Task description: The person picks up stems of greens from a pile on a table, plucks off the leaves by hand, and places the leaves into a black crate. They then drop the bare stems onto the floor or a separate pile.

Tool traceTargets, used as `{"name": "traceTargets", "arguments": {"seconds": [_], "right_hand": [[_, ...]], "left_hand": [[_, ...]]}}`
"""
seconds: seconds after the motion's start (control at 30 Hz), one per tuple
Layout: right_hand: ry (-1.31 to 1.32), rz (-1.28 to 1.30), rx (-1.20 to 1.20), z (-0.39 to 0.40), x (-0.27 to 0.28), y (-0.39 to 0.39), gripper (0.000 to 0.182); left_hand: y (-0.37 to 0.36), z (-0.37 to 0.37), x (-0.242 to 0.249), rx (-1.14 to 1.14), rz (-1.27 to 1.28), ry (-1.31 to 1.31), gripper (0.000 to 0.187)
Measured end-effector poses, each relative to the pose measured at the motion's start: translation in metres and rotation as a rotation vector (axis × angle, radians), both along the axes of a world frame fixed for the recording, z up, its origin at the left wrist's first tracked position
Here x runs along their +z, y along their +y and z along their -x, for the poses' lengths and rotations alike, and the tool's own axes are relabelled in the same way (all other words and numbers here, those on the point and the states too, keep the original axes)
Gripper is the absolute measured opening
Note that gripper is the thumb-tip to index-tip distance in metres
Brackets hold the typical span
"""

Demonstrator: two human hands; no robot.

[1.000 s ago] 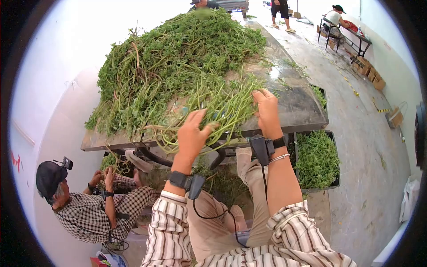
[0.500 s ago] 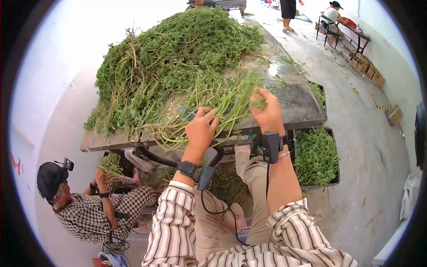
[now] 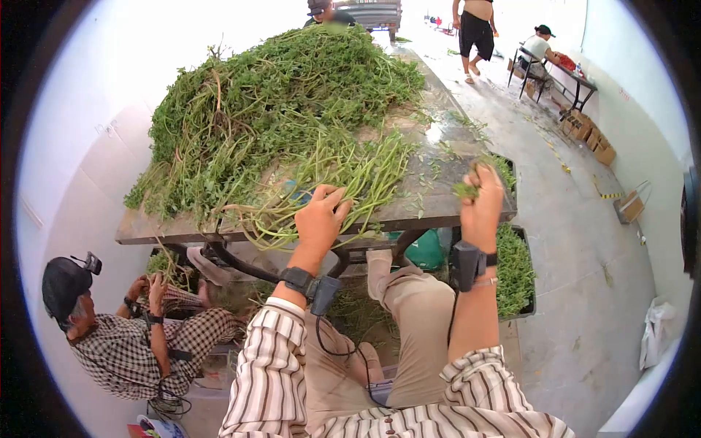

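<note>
My left hand [image 3: 319, 217] is closed around long green stems [image 3: 376, 171] at the near edge of the dark table [image 3: 467, 197]. The stems fan out to the right from under its fingers, mostly bare at their near ends. Out past the table's right corner, my right hand [image 3: 482, 208] is raised and closed on a small bunch of leafy sprigs [image 3: 465, 190]. Some of that bunch is hidden behind the fingers. A large heap of leafy greens [image 3: 277, 95] covers the left and far parts of the tabletop.
Black crates of cut greens [image 3: 515, 274] stand on the floor by the table's right side. At lower left sits a co-worker [image 3: 124, 343] handling greens. A teal bag [image 3: 425, 250] lies beneath the table. Other people and cardboard boxes [image 3: 588, 137] are farther back.
My right hand has moved right, away from the stems, carrying the leafy sprigs past the table corner. My left hand keeps its grip on the stems. The view has shifted slightly.
</note>
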State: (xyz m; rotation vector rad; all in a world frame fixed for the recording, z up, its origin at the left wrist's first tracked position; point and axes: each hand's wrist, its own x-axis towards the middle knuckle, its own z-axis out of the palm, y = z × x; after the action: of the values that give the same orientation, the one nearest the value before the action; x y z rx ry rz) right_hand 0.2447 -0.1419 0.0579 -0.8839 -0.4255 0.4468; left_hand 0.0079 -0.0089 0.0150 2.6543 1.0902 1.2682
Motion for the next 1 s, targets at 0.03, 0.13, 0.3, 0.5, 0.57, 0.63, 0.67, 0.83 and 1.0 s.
{"name": "traceTargets", "arguments": {"seconds": [0.03,0.13,0.3,0.5,0.57,0.63,0.67,0.83,1.0], "right_hand": [[-0.028,0.025,-0.062,-0.003,0.003,-0.015,0.021],[-0.148,0.118,-0.324,-0.029,-0.001,-0.053,0.025],[-0.42,0.624,-0.308,-0.126,-0.053,-0.115,0.03],[-1.088,0.928,-0.549,-0.103,-0.039,-0.128,0.034],[-1.083,0.722,-0.409,-0.053,0.004,-0.109,0.031],[-0.888,0.51,-0.162,0.01,0.043,-0.084,0.027],[-0.792,0.408,0.064,0.046,0.064,-0.08,0.026],[-0.428,-0.111,0.883,0.174,0.099,-0.048,0.027],[-0.118,-0.401,0.957,0.207,0.091,0.015,0.021]], "left_hand": [[0.0,-0.001,0.0,0.0,-0.012,-0.007,0.023],[-0.001,-0.001,0.0,0.0,0.022,-0.024,0.024],[-0.002,0.001,0.0,0.018,0.055,-0.035,0.026],[0.003,0.003,-0.002,-0.041,0.053,-0.05,0.027],[0.003,0.002,-0.002,-0.037,0.063,-0.043,0.027],[0.004,0.002,-0.002,-0.037,0.071,-0.031,0.027],[0.004,0.003,-0.001,-0.045,0.094,-0.029,0.028],[0.009,0.008,-0.009,-0.212,0.099,-0.205,0.026],[0.009,-0.001,-0.009,-0.308,0.124,-0.525,0.04]]}}
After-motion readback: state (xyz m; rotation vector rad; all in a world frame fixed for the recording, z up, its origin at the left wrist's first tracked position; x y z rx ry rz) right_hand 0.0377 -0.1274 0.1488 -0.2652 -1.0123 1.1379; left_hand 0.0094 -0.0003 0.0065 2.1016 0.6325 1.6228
